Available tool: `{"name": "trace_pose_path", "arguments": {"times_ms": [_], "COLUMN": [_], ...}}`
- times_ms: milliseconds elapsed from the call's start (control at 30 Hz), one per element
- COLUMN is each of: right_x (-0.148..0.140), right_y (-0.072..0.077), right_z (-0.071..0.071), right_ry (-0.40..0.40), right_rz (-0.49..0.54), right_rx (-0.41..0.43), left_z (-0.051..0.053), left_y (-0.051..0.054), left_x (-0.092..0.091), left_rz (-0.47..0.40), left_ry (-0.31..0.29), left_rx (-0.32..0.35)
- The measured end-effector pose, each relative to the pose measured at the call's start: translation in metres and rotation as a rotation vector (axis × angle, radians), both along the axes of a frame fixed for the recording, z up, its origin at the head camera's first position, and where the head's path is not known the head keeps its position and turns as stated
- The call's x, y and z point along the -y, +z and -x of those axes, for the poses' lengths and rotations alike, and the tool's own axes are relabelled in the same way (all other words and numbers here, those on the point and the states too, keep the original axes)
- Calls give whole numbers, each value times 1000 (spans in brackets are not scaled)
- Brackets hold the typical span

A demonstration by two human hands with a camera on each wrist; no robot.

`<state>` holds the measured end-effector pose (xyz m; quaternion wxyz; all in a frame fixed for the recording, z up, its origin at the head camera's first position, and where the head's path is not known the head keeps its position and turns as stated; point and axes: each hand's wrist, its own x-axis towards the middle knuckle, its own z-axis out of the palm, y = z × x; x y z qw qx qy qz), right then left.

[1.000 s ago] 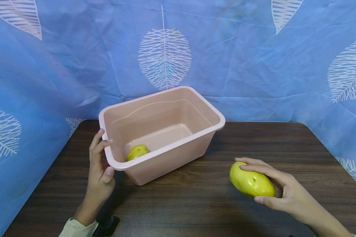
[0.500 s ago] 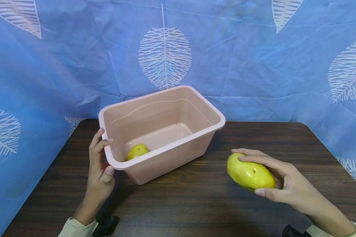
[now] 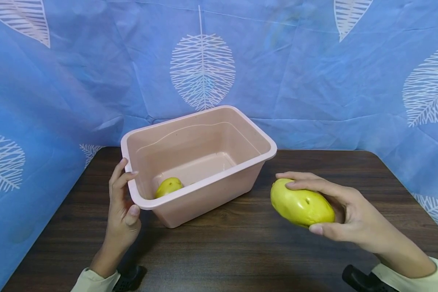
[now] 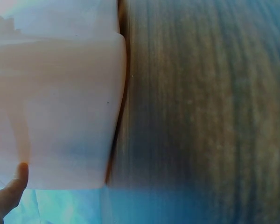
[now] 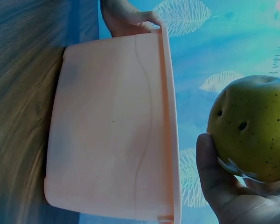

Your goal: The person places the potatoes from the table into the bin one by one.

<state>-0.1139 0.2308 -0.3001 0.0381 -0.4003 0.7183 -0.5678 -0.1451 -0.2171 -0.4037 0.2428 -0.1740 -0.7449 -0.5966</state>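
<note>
My right hand (image 3: 344, 215) grips a glossy yellow potato (image 3: 302, 202) with dimples, fingers over its far side and thumb at its near side. The potato is held above the table, to the right of a pale pink plastic bin (image 3: 211, 194). In the right wrist view the potato (image 5: 252, 128) shows dark specks and small pits. At the bin's left end, my left hand (image 3: 122, 207) holds the rim, with fingertips on its edge and the thumb below the corner. A second yellow potato (image 3: 169, 187) lies inside the bin, partly hidden by the front wall.
The bin stands at an angle on a dark wood table (image 3: 219, 259). Behind the table hangs a blue cloth (image 3: 284, 73) with white leaf prints. Black straps show at both wrists.
My right hand has lifted the potato and carried it a little leftward, toward the bin. The left hand, the bin and the potato inside have stayed in place.
</note>
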Motion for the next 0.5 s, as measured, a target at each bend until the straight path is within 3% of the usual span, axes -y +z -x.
{"name": "trace_pose_path", "arguments": {"times_ms": [300, 500], "right_x": [9, 17], "right_y": [7, 15], "right_z": [7, 9], "right_ry": [75, 82], "right_rz": [51, 49], "right_rx": [-12, -6], "left_z": [-1, -1], "left_y": [0, 1], "left_x": [0, 0], "left_rz": [10, 21], "left_ry": [12, 19], "left_rx": [4, 12]}}
